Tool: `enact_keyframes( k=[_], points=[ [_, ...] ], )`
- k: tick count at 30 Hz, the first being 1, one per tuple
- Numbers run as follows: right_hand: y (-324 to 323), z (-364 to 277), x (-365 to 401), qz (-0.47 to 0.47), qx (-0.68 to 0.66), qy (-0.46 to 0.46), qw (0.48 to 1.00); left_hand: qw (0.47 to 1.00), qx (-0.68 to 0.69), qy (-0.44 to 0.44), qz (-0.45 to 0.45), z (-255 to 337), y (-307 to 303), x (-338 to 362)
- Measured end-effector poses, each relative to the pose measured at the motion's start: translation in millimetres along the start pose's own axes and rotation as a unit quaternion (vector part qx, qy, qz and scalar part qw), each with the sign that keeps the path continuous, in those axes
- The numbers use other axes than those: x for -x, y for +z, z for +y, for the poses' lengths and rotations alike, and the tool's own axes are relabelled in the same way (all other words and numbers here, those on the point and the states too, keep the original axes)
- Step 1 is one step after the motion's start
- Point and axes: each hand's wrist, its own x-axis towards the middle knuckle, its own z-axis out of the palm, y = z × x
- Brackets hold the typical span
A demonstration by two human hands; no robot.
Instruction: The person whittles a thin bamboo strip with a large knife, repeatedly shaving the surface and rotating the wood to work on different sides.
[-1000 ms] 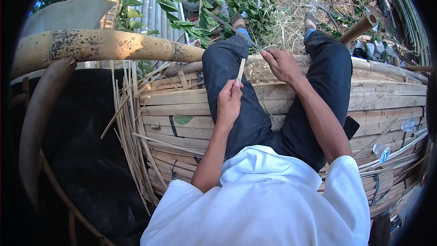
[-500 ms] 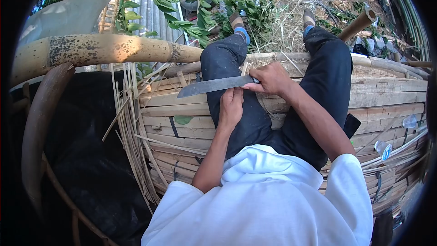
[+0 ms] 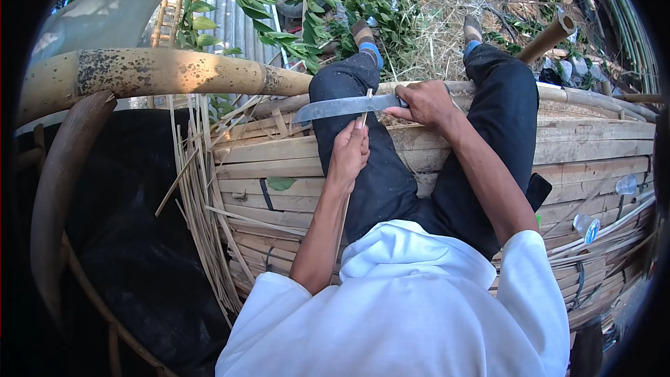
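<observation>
"On the platform, what takes up the most room?"

"The platform [image 3: 593,146] itself: flat split-bamboo slats, pale and weathered, laid side by side. The person sits on it, legs in dark trousers stretched forward. To its left lies a black sheet [image 3: 125,237], matte and slack. Above that is a thick round bamboo pole [image 3: 160,70], yellow with dark mottling."

"And smaller?"

"A bundle of thin bamboo slivers [image 3: 202,216] fans along the platform's left edge. Then the knife [image 3: 342,106]: a long, flat, grey metal blade held crosswise over the left thigh, tip pointing left."

"The hands?"

"The right hand [image 3: 426,103] is wrapped tight around the knife's handle. The left hand [image 3: 349,153] is closed too, fingers pinched on a narrow bamboo strip [image 3: 364,119], pale and straight. The strip rises from that hand to meet the blade and runs back down along the forearm. The two hands are near each other, not touching."
</observation>
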Motion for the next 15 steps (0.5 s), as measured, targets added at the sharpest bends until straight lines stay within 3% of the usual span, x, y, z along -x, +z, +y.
enact_keyframes(
  k=[2,3,4,5,7,11,15],
  points=[
    [0,-5,-1,-0.012,-0.009,0.024,1.000,1.000,0.007,-0.011,-0.005,1,-9,9],
    [-2,16,-4,-0.024,-0.032,0.230,0.972,0.999,0.020,-0.008,-0.031,0,-15,17],
    [-3,48,-7,-0.033,-0.056,0.426,0.902,0.998,0.030,-0.005,-0.057,-1,-20,22],
    [-14,66,-10,-0.013,-0.073,0.473,0.878,0.998,0.022,-0.005,-0.050,-2,-28,24],
    [-35,43,-26,0.079,-0.078,0.386,0.916,0.992,0.125,0.002,0.006,-5,-41,25],
    [-32,9,-17,0.023,-0.188,0.255,0.948,0.987,0.148,-0.014,-0.068,10,-27,10],
    [-16,-14,-6,-0.030,-0.212,0.178,0.960,0.998,0.052,-0.015,-0.025,9,-21,12]
  ],
)
